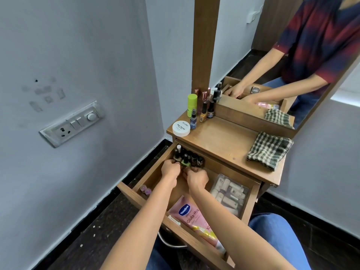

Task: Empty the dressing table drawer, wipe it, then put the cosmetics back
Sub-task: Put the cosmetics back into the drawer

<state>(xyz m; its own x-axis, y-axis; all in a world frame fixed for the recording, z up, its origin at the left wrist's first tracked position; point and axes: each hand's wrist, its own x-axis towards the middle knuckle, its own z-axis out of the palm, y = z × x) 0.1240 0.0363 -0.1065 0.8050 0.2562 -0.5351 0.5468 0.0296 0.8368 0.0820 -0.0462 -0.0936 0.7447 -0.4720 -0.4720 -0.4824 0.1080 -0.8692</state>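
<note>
Judged mid-emptying: several bottles [203, 109] and a white jar [181, 128] stand on the bench [220, 141], the cloth [269, 150] lies folded and looks unused. The drawer [136, 194] is open and holds a Vaseline tube [187, 213] and a clear box [229, 193] behind the fingers. Wiping and refilling remain. Left hand [169, 169] fingers [176, 166] pinch the green nail polish bottle [184, 162]. Right hand [196, 177] fingers curl at the dark nail polish bottles [194, 157] just ahead; grip unclear.

Cannot tell what left hand [169, 169] or right hand [197, 178] holds among bottles [194, 157]. Partly hidden under right forearm [214, 213]: tube [185, 211]. Too blurred to identify: box [230, 193] contents.
</note>
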